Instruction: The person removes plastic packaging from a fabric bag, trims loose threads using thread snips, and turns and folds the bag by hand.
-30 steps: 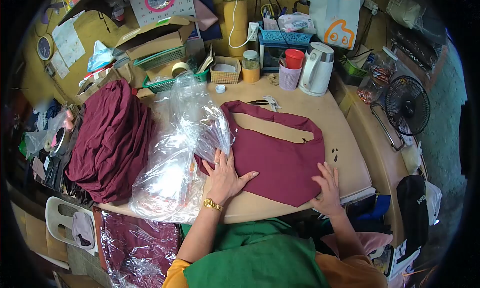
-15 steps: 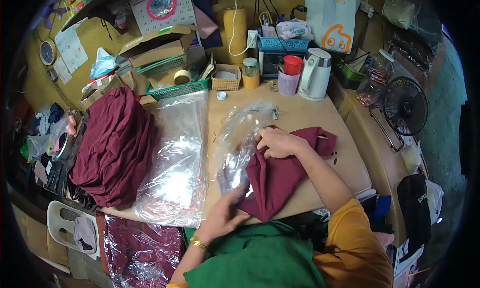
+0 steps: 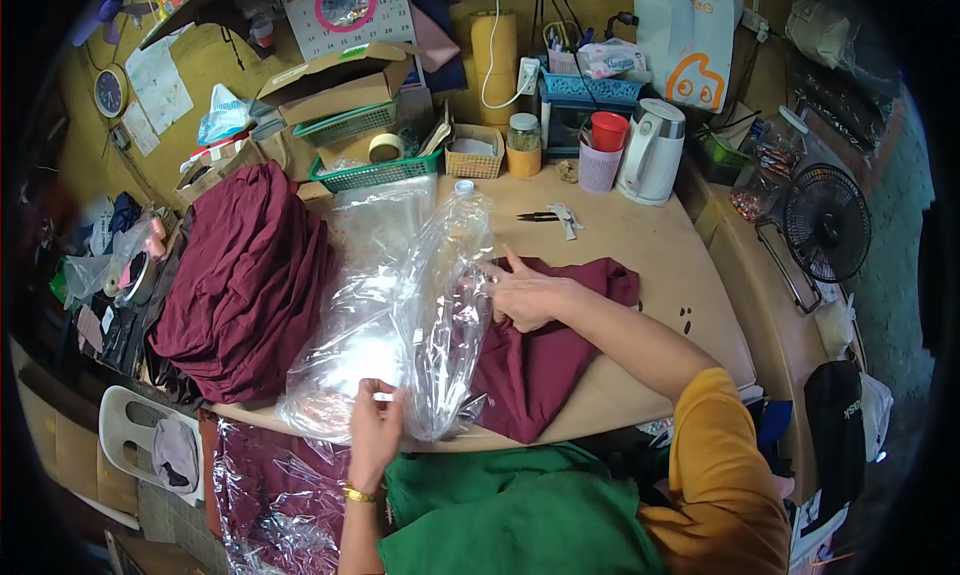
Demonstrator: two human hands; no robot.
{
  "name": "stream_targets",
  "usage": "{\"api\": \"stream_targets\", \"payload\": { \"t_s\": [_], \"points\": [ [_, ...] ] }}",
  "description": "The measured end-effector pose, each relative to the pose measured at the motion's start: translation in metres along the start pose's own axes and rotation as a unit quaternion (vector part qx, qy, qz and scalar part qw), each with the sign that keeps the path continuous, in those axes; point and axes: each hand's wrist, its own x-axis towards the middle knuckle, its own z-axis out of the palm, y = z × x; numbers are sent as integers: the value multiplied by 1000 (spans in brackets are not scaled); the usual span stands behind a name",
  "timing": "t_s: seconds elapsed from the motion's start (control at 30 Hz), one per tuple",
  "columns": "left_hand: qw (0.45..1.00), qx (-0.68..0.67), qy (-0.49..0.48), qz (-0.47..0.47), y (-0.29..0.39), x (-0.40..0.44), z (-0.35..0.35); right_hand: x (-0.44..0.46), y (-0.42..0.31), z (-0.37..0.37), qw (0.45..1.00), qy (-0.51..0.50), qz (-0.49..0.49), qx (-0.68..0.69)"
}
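A folded maroon garment lies on the table, its left part under or inside a loose clear plastic bag. My right hand rests at the bag's right edge over the garment, index finger stretched out and fingers apart. Near the table's front edge, my left hand is closed with thumb and fingertips together at the bag's lower left; a small white bit shows between them. Flat clear bags lie beneath and to the left. A large heap of maroon cloth stands further left.
Black snips lie behind the garment. Along the back are a green basket, a jar, a purple cup and a white kettle. A black fan stands at the right, and a white chair at the lower left.
The garment is folded over from its spread-out state. The loose bag has swung left over its left side. My left hand has moved left and closed; my right hand has crossed to the bag's edge.
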Motion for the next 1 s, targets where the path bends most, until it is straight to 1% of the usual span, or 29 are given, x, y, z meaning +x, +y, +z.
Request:
{"api": "stream_targets", "payload": {
  "t_s": [0.03,0.07,0.1,0.13,0.2,0.23,0.27,0.3,0.37,0.4,0.43,0.47,0.5,0.53,0.57,0.6,0.63,0.67,0.7,0.73,0.77,0.8,0.83,0.87,0.9,0.97,1.0],
  "points": [
    [1000,-10,7,10,16,-6,11,11,4,12,1000,1,0,0],
    [997,47,17,57,15,-6,16,29,11,34,995,92,-34,21],
    [989,104,28,104,13,-5,19,36,7,32,994,101,-51,0],
    [988,106,32,105,9,-4,16,42,6,29,992,97,-70,-37],
    [981,133,51,134,3,-1,7,48,-1,20,988,80,-94,-98],
    [976,174,55,121,12,-4,-1,45,-11,6,988,30,-95,-122],
    [973,190,66,112,19,-9,-12,48,-9,8,988,30,-95,-121],
    [970,207,77,104,21,-11,-22,55,-4,12,994,-14,-80,-70],
    [944,227,161,176,11,-14,-36,66,1,25,996,-57,-67,-18],
    [942,219,174,184,16,-17,-45,69,1,36,998,-20,-38,-45],
    [945,217,190,158,21,-22,-51,72,0,40,997,17,-10,-72],
    [954,159,197,160,26,-24,-54,34,-27,-19,994,-89,19,-58],
    [961,100,204,160,32,-26,-57,31,-27,-16,994,-89,15,-58],
    [961,101,206,157,38,-28,-64,21,-24,-9,998,-43,2,-36],
    [980,109,104,128,43,-29,-74,12,-19,-4,1000,3,-9,-15],
    [989,114,0,98,47,-27,-79,6,-14,4,1000,1,-12,-19],
    [989,112,3,96,48,-23,-79,1,-8,15,997,69,-29,-27],
    [963,195,-10,186,48,-16,-76,1,-3,25,989,137,-46,-33],
    [921,277,-25,273,48,-11,-74,5,1,27,989,135,-47,-33],
    [918,277,-35,282,49,-5,-72,12,7,24,994,76,-39,68],
    [918,278,-38,282,45,-1,-70,17,14,23,985,18,-31,169],
    [916,333,-19,223,44,3,-66,20,19,23,976,42,-23,212],
    [909,385,2,162,44,6,-65,20,23,23,976,43,-22,212],
    [910,391,-6,135,48,11,-64,21,26,23,967,27,-19,252],
    [910,392,-2,134,55,14,-61,14,25,27,964,50,-21,261],
    [891,400,111,185,67,18,-55,1,21,36,955,97,-28,279],
    [905,385,93,155,73,20,-55,-16,19,34,963,92,-16,255]
  ]
}}
